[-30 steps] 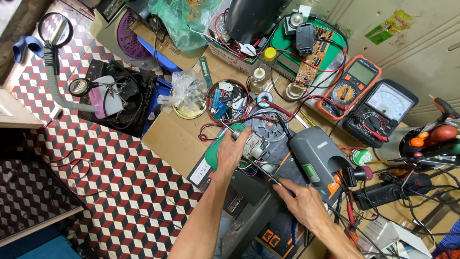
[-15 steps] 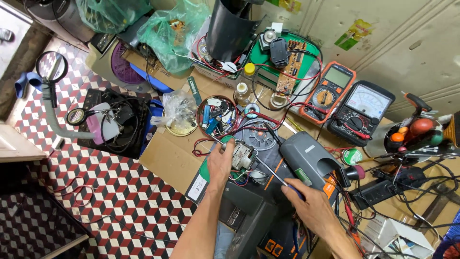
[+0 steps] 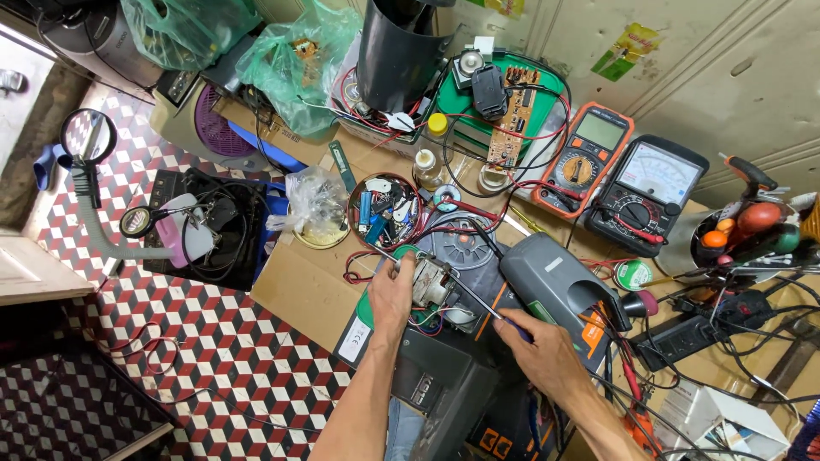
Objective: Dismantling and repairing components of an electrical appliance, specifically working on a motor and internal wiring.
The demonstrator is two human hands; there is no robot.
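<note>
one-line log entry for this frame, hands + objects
left hand: steadies small motor | right hand: holds screwdriver, tip at motor | surface: cardboard

small metal motor (image 3: pixel 431 283) lies mid-bench; thin screwdriver (image 3: pixel 465 294) slants across it.

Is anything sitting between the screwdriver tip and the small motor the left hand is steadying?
Nothing visible does. The left hand grips the small motor from its left side, and the right hand brings the screwdriver in from the right; its shaft runs straight to the motor, with loose wires lying only below.
</note>
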